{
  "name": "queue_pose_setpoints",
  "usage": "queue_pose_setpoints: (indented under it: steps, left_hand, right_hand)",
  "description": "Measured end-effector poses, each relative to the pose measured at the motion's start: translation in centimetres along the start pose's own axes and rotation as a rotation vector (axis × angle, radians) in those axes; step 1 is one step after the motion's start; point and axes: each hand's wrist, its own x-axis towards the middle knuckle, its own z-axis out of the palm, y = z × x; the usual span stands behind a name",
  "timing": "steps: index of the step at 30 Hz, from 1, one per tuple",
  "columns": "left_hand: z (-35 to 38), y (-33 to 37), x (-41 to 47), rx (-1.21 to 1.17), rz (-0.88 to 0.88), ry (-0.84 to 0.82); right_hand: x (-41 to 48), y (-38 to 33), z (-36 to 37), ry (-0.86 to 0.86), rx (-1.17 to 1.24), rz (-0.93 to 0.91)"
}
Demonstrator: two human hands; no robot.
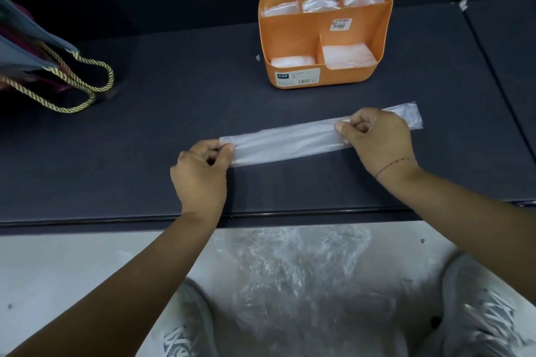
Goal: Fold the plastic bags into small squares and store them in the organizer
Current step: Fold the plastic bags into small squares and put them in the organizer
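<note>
So, only the head view to go on. One plastic bag (pixel 290 143) is partway done: it's already folded lengthwise into a long narrow strip, lying flat on the dark surface (pixel 145 124) and stretched between the two hands. The left hand (pixel 203 171) pinches the strip's left end between thumb and fingers. The right hand (pixel 380 139) pinches it near the other end, with a short tail sticking out past its knuckles. I'd say what's left for this one is folding the strip end over end into a square, then dropping it in.

The orange organizer (pixel 383 38) stands beyond the right hand, well apart from it. It has five compartments, three along the back and two in front, and all five already have white folded plastic in them. So a decent chunk is done.

A crumpled pile of clear plastic (pixel 290 269) sits on the near side of both hands, below the surface edge, so there's more to fold. It's too scrunched and see-through to count, probably several bags.

Also one gift bag with rope handles (pixel 43 66), far out past the left hand.
</note>
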Motion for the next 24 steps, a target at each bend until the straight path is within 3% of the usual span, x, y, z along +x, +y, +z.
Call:
queue_pose_setpoints:
  steps: [9,13,14,16,19,21,24]
  left_hand:
    - [0.8,-0.4,0.5,0.285,0.219,0.079]
    - [1.1,0.6,0.1,0.339,0.594,0.058]
    - [1.6,1.0,0.0,0.377,0.679,-0.016]
    - [2.7,1.2,-0.1,0.496,0.740,-0.177]
    - [3.8,0.2,-0.1,0.674,0.707,-0.334]
    - [3.8,-0.4,0.0,0.724,0.658,-0.380]
    - [3.6,-0.1,0.0,0.747,0.636,-0.399]
  right_hand:
    - [0.8,-0.5,0.3,0.017,-0.255,-0.059]
    - [-0.2,-1.1,0.7,0.209,-0.345,-0.401]
    - [-0.7,-1.7,1.1,0.179,-0.332,-0.524]
    - [-1.7,-2.9,2.6,-0.056,-0.359,-0.734]
    - [-2.2,-2.7,4.6,-0.403,-0.501,-0.764]
    - [-2.0,-1.6,4.6,-0.467,-0.638,-0.717]
    - [-1.5,-0.2,3.1,-0.422,-0.752,-0.680]
